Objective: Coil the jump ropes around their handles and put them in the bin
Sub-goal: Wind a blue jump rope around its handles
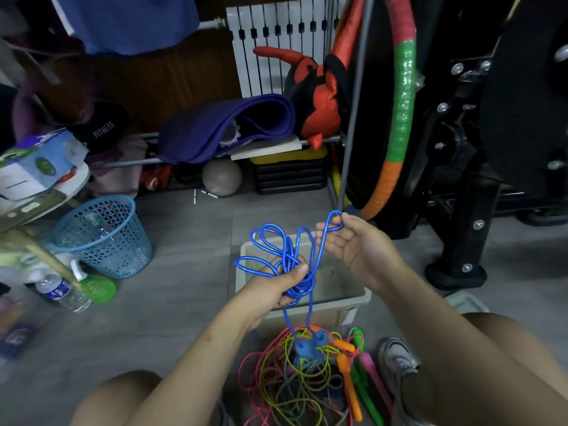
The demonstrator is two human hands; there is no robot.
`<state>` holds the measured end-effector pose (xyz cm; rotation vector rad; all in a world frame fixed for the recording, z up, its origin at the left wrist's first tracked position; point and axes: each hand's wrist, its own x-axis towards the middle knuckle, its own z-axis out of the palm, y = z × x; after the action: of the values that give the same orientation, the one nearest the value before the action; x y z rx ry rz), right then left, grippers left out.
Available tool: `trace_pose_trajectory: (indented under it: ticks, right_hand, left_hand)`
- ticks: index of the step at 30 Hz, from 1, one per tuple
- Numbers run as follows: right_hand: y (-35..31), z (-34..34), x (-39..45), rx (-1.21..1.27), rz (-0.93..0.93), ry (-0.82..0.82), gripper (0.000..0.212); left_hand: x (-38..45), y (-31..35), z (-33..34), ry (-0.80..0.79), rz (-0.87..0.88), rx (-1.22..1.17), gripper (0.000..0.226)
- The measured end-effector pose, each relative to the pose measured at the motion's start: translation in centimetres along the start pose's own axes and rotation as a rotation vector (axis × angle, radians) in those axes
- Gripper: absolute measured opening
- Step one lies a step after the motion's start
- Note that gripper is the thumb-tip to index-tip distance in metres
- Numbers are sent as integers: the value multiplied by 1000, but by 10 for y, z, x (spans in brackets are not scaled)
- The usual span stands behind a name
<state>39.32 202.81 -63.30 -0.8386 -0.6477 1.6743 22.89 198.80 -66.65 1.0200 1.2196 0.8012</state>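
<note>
The left hand (281,282) grips a bunch of loops of the blue rope (289,262), thumb curled over the strands, just above the near edge of the bin (338,305); the right hand (350,244) pinches one bend of the same rope between thumb and fingertips, raised above the bin's far right corner; two strands hang down from the left hand to the blue handles (309,344) (both dangling in front of the bin, over the pile). The pile of ropes (292,379) lies tangled on the floor on the near side of the bin, pink, yellow and green cords mixed, with orange, green and pink handles (356,367) along its right; a grey shoe (398,361) sits right of those. Well left of the bin stands a blue mesh basket (104,238); a striped hoop (399,118) leans behind the bin.
</note>
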Motion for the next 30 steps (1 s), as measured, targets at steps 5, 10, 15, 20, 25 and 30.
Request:
trace_pose_trajectory:
  ticks: [5,10,15,20,25,30]
  right_hand:
    - [5,-4,1,-271,-108,97,21]
    - [16,-6,4,-358,142,114,28]
    - [34,-4,-12,-770,491,-301,55]
    - [25,-12,-15,-1123,247,-340,24]
    - [5,-22,-11,-1835,327,-458,34]
    - [-3,-30,-11,-1456,246,-383,29]
  left_hand:
    - [2,7,-3,57,13,76,12]
    - [3,9,-2,61,11,-289,26]
    - [6,16,-9,76,57,-616,22]
    - [6,21,-25,267,97,-494,23]
    - [6,21,-39,456,124,-351,27]
    - [6,17,-48,430,42,-154,22]
